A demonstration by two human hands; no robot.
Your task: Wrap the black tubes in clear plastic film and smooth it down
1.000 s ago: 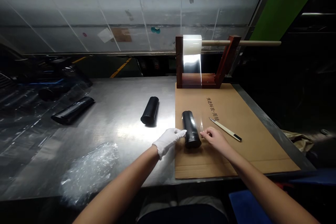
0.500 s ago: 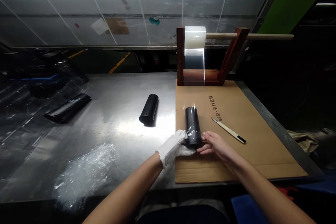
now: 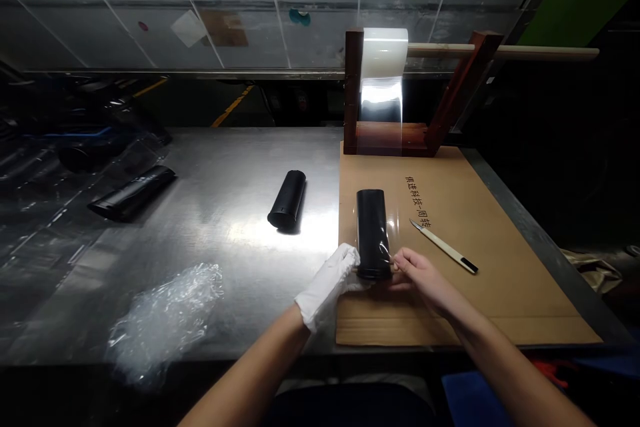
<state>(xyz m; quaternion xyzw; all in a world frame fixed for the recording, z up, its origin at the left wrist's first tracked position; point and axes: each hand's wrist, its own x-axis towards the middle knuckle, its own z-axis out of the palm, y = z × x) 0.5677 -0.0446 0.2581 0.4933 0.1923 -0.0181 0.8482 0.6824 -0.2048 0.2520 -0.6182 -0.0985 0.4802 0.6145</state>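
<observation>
1. A black cylinder (image 3: 373, 227) is being held on a brown cardboard sheet (image 3: 480, 300), its long axis pointing away from the camera wearer, with clear film glinting across its lower part.
2. The cylinder is being grasped from the near end's left side by a white-gloved left hand (image 3: 330, 287), its fingers curled against the black surface.
3. The same cylinder is being grasped from the right by a bare right hand (image 3: 420, 273), its fingertips (image 3: 397, 261) pressed to the film-covered side near the near end.
4. A craft knife (image 3: 445, 248) is being left lying on the cardboard just right of the hand.
5. A roll of clear film (image 3: 384, 53) is being carried by a wooden stand (image 3: 353, 90) on a wooden dowel (image 3: 500, 51), at the cardboard's far edge.
6. A second black cylinder (image 3: 287, 200), a film-wrapped black tube (image 3: 133, 193) and crumpled clear plastic (image 3: 165, 320) are being displayed on a steel table (image 3: 235, 167).
</observation>
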